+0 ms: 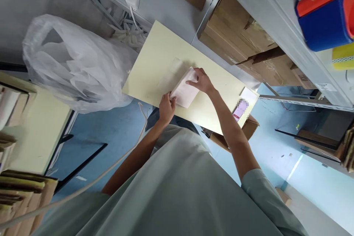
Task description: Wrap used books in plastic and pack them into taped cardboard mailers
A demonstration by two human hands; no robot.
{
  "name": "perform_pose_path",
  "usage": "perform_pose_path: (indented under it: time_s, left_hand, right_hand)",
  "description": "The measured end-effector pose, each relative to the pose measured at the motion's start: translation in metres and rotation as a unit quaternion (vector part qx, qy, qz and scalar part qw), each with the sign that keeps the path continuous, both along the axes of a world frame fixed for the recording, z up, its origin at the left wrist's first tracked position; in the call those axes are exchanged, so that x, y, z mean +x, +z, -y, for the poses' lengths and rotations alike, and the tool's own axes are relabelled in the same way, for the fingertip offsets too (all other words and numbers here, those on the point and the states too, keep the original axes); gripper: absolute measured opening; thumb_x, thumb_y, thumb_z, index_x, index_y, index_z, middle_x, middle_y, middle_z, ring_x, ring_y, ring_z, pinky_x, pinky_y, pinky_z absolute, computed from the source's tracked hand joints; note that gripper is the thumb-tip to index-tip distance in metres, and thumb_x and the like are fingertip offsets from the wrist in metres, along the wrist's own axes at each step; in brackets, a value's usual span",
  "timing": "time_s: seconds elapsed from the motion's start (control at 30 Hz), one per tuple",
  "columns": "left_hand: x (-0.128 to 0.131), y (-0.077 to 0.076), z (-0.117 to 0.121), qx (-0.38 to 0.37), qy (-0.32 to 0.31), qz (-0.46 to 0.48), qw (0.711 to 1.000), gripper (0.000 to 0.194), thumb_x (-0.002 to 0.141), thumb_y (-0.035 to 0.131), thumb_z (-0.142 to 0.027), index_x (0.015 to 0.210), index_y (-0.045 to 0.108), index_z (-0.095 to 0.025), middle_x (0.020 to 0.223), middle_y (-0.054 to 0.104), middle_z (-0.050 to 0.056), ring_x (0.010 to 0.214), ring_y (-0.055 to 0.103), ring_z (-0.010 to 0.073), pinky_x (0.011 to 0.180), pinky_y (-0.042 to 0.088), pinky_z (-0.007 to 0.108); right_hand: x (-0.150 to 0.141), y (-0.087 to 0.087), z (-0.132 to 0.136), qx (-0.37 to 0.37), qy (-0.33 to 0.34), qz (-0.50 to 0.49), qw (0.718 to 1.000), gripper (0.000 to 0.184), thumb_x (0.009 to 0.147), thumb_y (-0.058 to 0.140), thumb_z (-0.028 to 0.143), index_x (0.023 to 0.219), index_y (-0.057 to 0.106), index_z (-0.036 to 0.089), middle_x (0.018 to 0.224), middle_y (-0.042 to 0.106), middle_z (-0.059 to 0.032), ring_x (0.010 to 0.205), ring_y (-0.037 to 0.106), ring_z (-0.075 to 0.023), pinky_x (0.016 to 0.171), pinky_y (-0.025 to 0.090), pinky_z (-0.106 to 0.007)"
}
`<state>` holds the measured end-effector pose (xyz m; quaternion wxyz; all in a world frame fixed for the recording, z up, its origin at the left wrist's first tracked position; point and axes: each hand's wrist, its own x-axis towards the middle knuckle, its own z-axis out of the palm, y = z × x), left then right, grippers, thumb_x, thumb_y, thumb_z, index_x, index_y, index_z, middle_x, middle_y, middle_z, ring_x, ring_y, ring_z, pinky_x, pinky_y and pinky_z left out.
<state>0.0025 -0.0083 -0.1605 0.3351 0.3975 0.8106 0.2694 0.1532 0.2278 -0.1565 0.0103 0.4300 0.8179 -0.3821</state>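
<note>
In the head view, the pale packet (184, 94) is between the two hands, above or on the worktop (149, 59); whether its underside rests there cannot be told. Its longer edge runs obliquely, from the near-left corner by the left hand (167, 108) up to the far-right end by the right hand (204, 82). Neither hand is nearer, since both touch it. The left fingers are closed on the near-left corner, with the packet lying up and to their right. The right fingers are clamped over the far end, thumb laid across the broad pale face, so the packet lies down and to their left. The phone (236, 113) is well apart at the worktop's right end, and the plastic bag (80, 66) is beyond its left edge.
</note>
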Motion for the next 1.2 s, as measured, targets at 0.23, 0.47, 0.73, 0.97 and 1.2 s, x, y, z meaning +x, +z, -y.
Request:
perform_pose_path:
  time_s: [0.23,0.47,0.73,0.97,1.2]
  left_hand:
    - [-0.025,0.002,-0.020,-0.130,-0.111,-0.067,0.983,0.041,0.115,0.048,-0.040,0.145,0.059,-0.015,0.126,0.077,0.022,0.114,0.076,0.0377,0.097,0.058,0.044]
    - [-0.058,0.007,-0.051,-0.104,-0.215,-0.144,0.960,0.039,0.104,0.062,-0.034,0.138,0.068,-0.016,0.134,0.069,0.026,0.132,0.065,0.0448,0.110,0.056,0.057]
    - [-0.057,-0.023,-0.086,0.013,-0.231,-0.123,0.965,0.056,0.095,0.052,-0.006,0.150,0.064,-0.015,0.142,0.063,0.021,0.134,0.062,0.0391,0.122,0.052,0.058]
    - [-0.014,-0.025,-0.063,0.025,-0.305,-0.131,0.943,0.065,0.096,0.049,-0.004,0.159,0.059,-0.017,0.134,0.063,0.019,0.134,0.059,0.0363,0.124,0.050,0.054]
    - [0.075,-0.024,-0.036,0.019,-0.305,-0.117,0.945,0.069,0.097,0.058,-0.007,0.166,0.050,-0.016,0.140,0.061,0.021,0.133,0.060,0.0359,0.119,0.053,0.049]
  right_hand:
    - [-0.029,-0.049,0.013,0.012,-0.090,0.039,0.995,0.058,0.096,0.081,0.061,0.137,0.064,0.024,0.146,0.053,-0.0154,0.133,0.063,-0.0373,0.116,0.056,-0.063]
    - [-0.011,-0.024,0.059,0.022,-0.187,-0.062,0.980,0.060,0.104,0.069,0.045,0.157,0.052,0.026,0.168,0.041,-0.0208,0.130,0.068,-0.0351,0.114,0.061,-0.061]
    - [0.040,-0.026,0.166,-0.086,-0.397,-0.119,0.906,0.066,0.106,0.065,0.056,0.159,0.050,0.020,0.143,0.063,-0.0235,0.107,0.077,-0.0284,0.094,0.069,-0.048]
    - [0.073,-0.038,0.184,-0.131,-0.483,-0.172,0.849,0.062,0.098,0.072,0.061,0.145,0.065,0.021,0.137,0.073,-0.0196,0.106,0.076,-0.0277,0.099,0.066,-0.050]
    - [0.147,-0.021,0.185,-0.133,-0.531,-0.147,0.824,0.057,0.086,0.076,0.068,0.115,0.074,0.019,0.116,0.080,-0.0153,0.101,0.074,-0.0287,0.098,0.062,-0.048]
